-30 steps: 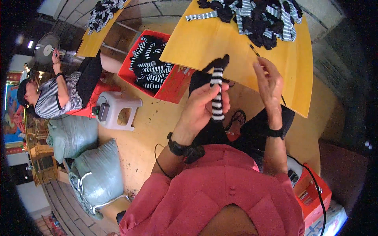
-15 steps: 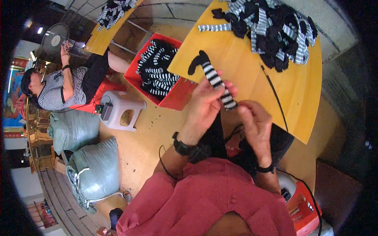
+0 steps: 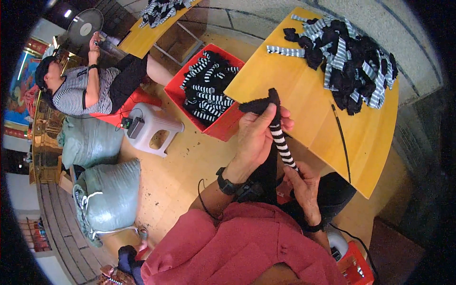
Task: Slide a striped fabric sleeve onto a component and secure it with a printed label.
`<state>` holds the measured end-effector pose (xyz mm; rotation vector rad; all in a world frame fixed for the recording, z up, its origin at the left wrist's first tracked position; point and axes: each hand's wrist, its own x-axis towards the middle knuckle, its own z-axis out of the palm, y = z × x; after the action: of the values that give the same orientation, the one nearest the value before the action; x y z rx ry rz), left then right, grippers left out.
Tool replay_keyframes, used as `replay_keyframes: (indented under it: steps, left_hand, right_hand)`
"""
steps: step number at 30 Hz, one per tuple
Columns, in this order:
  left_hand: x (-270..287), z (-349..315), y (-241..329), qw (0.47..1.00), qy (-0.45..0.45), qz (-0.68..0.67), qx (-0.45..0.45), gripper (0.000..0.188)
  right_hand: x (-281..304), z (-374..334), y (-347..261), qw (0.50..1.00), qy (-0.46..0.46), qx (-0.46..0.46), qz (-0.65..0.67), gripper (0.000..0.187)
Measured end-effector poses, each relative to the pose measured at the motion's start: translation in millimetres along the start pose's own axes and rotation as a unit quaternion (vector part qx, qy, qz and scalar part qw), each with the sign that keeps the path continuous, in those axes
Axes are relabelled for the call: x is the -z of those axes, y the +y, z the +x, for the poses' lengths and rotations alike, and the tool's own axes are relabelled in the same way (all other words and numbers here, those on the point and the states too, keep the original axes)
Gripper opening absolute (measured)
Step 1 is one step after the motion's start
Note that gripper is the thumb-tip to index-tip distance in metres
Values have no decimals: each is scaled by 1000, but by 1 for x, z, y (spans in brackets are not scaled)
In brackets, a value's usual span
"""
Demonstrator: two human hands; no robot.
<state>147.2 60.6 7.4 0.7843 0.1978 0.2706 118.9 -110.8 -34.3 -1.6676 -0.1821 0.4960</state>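
A narrow black-and-white striped knitted tube (image 3: pixel 282 143) with a black forked end stretches between my two hands, in front of the table's near edge. My left hand (image 3: pixel 256 135) pinches it just below the black end, thumb on top. Lower down, my right hand (image 3: pixel 304 187) has its fingers closed on the striped end, partly covering it. Beyond them, a pile of grey-and-black striped knitted pieces (image 3: pixel 339 57) lies on the yellow table (image 3: pixel 304 99). A thin black rod (image 3: pixel 341 142) rests on the tabletop to the right.
Left of the table stands a red box (image 3: pixel 227 124) full of striped knitted pieces. A white stool (image 3: pixel 156 129) carries a small dark device. Stuffed sacks (image 3: pixel 111 197) sit on the floor at left. A co-worker (image 3: pixel 88 88) sits beyond, near a fan (image 3: pixel 85 28).
The knitted tube now hangs stretched downward. My left hand has shifted to its black end, and my right hand has moved down, gripping the striped end. The view has shifted slightly.
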Motion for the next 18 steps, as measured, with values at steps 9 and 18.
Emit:
replay_keyframes:
  steps: [9,18]
  left_hand:
    - [10,0,7,998,56,-9,10,11]
    - [9,-19,-10,993,11,91,75,10]
  right_hand:
    - [-3,-1,1,992,-116,-50,-9,14]
    - [-8,51,-46,986,70,140,56,17]
